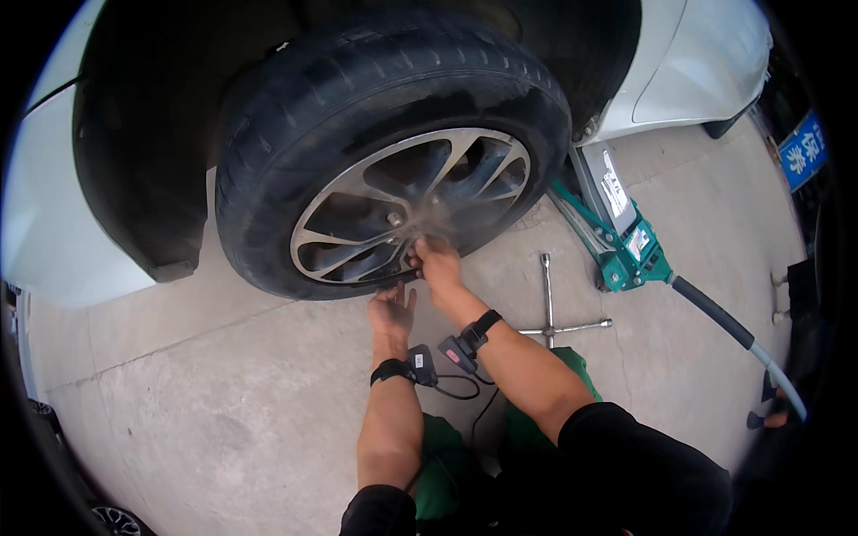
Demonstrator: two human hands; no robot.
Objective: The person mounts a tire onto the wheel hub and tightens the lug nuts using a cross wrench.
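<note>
Wheel (424,214): upright in the arch of the white car (688,62), straight in front of us.
Right hand (438,263): our fingers are drawn narrow at the wheel's centre; we cannot tell what they grip.
Left hand (391,313): half-curled by the wheel's lower edge, fingers slightly apart, nothing showing in it.
Nut (394,219): we judge our step to be hand work on the wheel's fastenings; which way, we cannot tell.
Cross wrench (549,295): on the floor (223,384), near the jack (630,259).
Next move: probably calls for a careful, square pinch from us.
</note>
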